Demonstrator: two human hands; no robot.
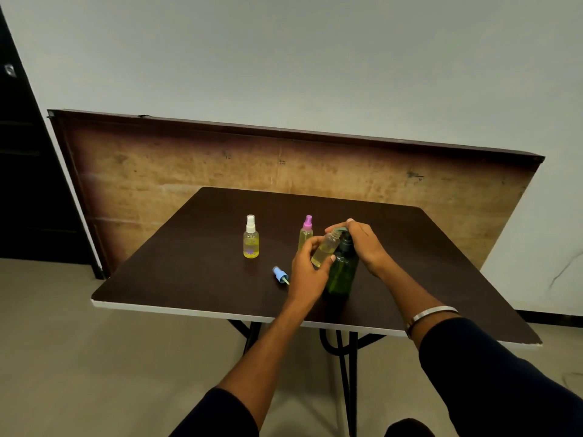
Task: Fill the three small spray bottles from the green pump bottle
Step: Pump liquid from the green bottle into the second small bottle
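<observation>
The green pump bottle (342,272) stands on the dark table (195,253) near its front middle. My right hand (362,244) rests on top of its pump head, fingers curled over the nozzle. An uncapped small spray bottle (325,249), tilted and holding some yellow liquid, is in my left hand (307,269), with its open neck up under the pump nozzle. Its blue spray cap (280,275) lies on the table to the left. A white-capped spray bottle (251,238) and a pink-capped spray bottle (305,233) stand upright behind, both with yellow liquid inside.
A wooden board (220,159) leans against the wall behind the table. The table's white front edge (189,310) is close to my forearms. A dark door (25,152) is at the far left.
</observation>
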